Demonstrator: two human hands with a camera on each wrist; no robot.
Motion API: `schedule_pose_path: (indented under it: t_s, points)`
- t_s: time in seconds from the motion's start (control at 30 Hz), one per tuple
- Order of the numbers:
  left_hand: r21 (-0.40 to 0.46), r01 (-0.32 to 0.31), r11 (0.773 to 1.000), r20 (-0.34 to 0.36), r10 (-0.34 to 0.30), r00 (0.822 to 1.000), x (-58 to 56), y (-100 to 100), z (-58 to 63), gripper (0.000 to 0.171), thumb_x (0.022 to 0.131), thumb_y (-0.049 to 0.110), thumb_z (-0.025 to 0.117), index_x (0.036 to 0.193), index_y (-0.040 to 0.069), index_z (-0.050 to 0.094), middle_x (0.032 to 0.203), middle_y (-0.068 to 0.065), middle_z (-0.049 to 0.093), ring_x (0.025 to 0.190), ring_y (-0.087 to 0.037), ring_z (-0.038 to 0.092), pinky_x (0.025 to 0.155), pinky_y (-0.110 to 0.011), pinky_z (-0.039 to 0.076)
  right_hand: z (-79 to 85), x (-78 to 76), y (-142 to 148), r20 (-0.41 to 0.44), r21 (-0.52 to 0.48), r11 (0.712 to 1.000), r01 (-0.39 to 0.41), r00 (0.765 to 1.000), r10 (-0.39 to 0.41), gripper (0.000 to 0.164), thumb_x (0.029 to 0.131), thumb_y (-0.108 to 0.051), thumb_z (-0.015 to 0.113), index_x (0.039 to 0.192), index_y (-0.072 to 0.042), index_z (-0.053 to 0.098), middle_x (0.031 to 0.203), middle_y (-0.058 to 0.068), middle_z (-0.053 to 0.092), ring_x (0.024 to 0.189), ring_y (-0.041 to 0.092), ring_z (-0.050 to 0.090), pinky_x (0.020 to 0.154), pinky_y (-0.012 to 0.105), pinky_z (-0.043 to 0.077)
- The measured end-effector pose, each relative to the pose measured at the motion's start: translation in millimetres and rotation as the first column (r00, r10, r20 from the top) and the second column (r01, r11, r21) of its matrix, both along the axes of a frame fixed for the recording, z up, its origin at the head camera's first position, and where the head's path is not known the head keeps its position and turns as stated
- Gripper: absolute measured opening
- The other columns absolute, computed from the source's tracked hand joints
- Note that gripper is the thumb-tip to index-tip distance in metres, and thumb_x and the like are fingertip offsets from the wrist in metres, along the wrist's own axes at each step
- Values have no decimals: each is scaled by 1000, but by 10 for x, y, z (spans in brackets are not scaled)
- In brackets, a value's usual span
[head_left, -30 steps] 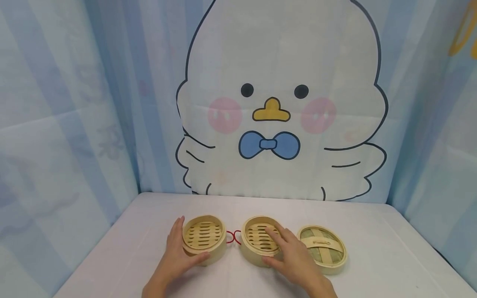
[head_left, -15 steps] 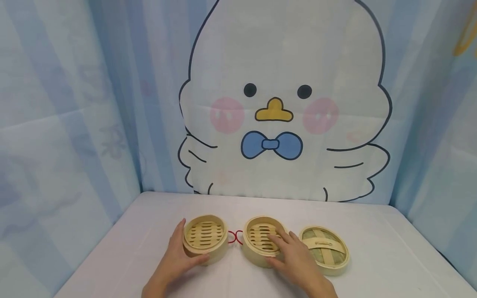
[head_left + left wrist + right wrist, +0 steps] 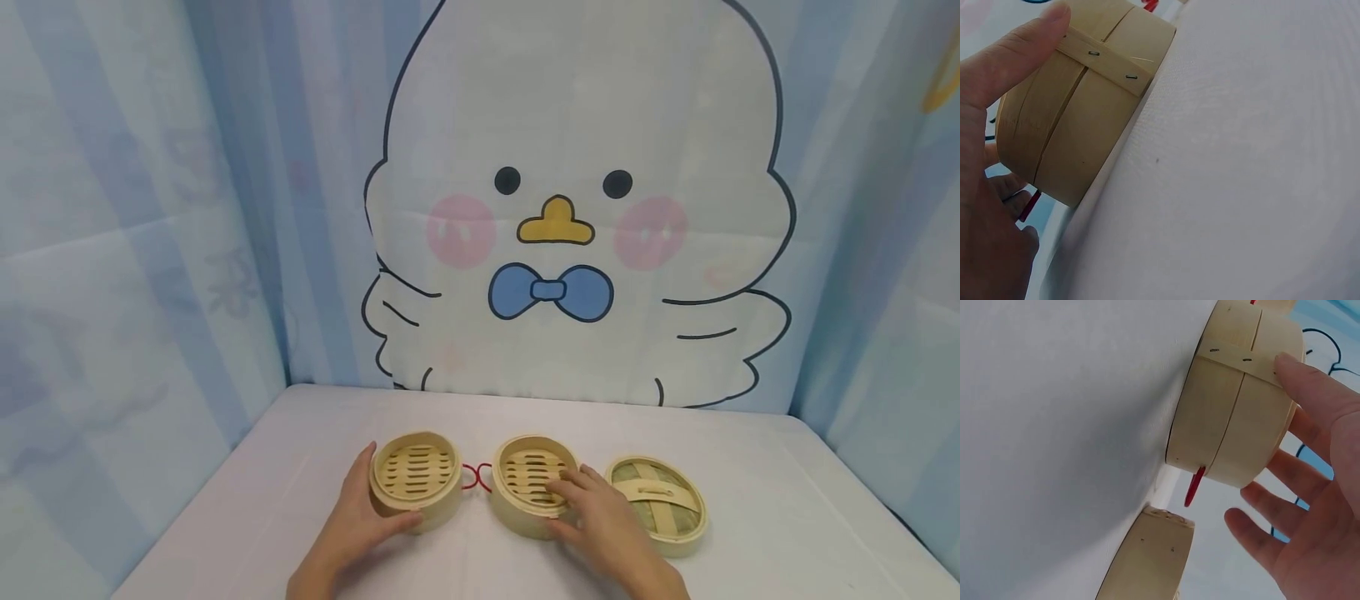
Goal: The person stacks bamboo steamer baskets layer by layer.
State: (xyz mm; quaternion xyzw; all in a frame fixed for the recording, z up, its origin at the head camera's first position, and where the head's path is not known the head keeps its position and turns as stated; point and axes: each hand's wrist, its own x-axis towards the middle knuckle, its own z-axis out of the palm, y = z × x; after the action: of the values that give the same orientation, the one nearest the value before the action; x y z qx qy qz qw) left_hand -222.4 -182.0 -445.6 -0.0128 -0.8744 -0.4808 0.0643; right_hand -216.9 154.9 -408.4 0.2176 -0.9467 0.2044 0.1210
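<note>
Two small round bamboo steamer baskets stand side by side on the white table, slatted floors facing up. My left hand (image 3: 348, 521) grips the left basket (image 3: 438, 507), fingers around its left side and thumb on the front wall. In the left wrist view that thumb presses the stapled band of the basket (image 3: 1091, 106). My right hand (image 3: 607, 525) is at the right rim of the other basket (image 3: 517, 518), its fingers loosely spread. The right wrist view has the thumb tip touching the wall of this basket (image 3: 1235, 394).
Red cord loops (image 3: 477, 477) meet between the baskets. A woven bamboo lid (image 3: 660, 500) with a strap handle lies to the right, close behind my right hand. Fabric curtains surround the white table (image 3: 750, 483), with a cartoon bird (image 3: 555, 350) on the back one.
My right hand's fingers have drawn back from over the slats toward the right rim of its basket. The left hand keeps its hold, and the whole view has shifted slightly.
</note>
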Motion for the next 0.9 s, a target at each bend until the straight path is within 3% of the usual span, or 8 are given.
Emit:
schedule_pose_path:
  t_s: [0.13,0.4,0.63,0.9]
  points:
    - [-6,-5,1000,6,5,1000,-5,3,2,131,66,44,94,159,0,12,161,-29,17,147,-48,16,115,-64,18,-2,-12,44,-31,-5,999,-32,999,32,36,77,-25,88,108,-13,75,122,10,67,123,39,56,102,56,45]
    - [-27,-8,1000,6,8,1000,1,-8,1,130,68,44,93,158,0,12,161,-28,17,147,-47,15,115,-63,19,-28,-53,95,-69,-61,995,-84,994,80,24,78,-20,88,96,-21,72,101,-14,61,108,19,58,96,46,50]
    - [-21,-1,1000,-5,1,1000,5,-12,-4,130,68,42,94,158,-2,11,161,-28,17,147,-47,16,116,-62,19,-80,-69,117,-61,-164,982,-99,994,90,27,77,-18,88,95,-25,69,103,-16,59,112,22,56,98,50,48]
    - [-6,4,1000,-18,-4,1000,7,-18,-3,128,68,37,95,157,-5,12,159,-31,19,146,-48,17,116,-62,18,-79,-61,120,-38,-200,973,-116,993,110,27,79,-17,87,93,-28,67,104,-15,56,115,25,53,96,53,47]
